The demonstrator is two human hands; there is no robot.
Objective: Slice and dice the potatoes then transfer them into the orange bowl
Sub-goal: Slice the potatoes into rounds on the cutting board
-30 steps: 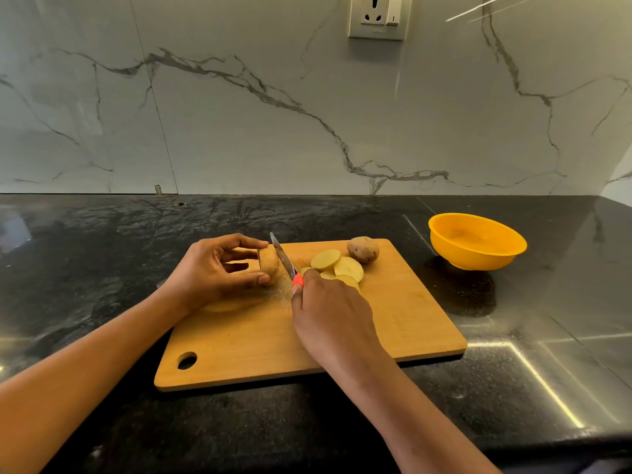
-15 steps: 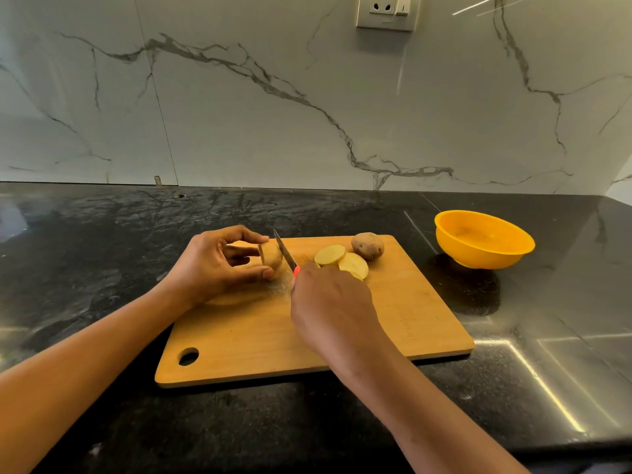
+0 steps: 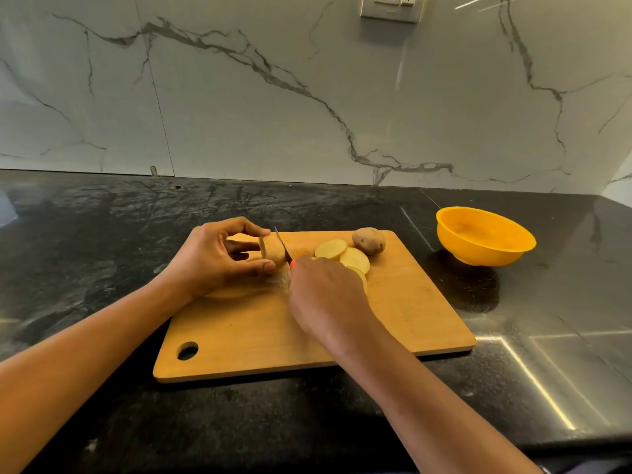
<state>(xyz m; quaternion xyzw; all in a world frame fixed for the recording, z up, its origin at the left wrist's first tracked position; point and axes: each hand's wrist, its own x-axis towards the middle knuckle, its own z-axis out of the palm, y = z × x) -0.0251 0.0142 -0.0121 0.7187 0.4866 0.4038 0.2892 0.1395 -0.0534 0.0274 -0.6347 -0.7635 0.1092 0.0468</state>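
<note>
Change: little has moved in the last half second; both hands keep their places, and the whole scene sits a touch higher in the view, so the wall socket (image 3: 390,8) is now cut by the top edge.
Bench: dark, glossy stone bench (image 3: 102,234) below a white marbled wall.
Cutting board: wooden cutting board (image 3: 273,336) lies flat on the bench, its long side running left to right, with a hanging hole at its near left corner.
Left hand: the left hand (image 3: 212,258) rests on the far left part of the board, thumb and fingers curled round a potato piece (image 3: 273,251).
Potato piece: it lies on the board with its long axis roughly left to right and its right end against the blade.
Knife: the knife (image 3: 282,242) stands on edge across the potato piece, tip pointing away toward the wall and slightly left; a bit of red-orange handle shows at the near end.
Right hand: the right hand (image 3: 325,295) is closed round the knife handle, knuckles up, hiding most of it.
Slices: pale round slices (image 3: 331,249) lie flat and overlapping just right of the knife, the nearest partly hidden by the right hand.
Whole potato: an uncut whole potato (image 3: 368,241) sits at the board's far edge, touching the slices, long axis roughly left to right.
Orange bowl: the orange bowl (image 3: 478,254) stands upright on the bench, apart from the board to the right, with nothing seen inside.
</note>
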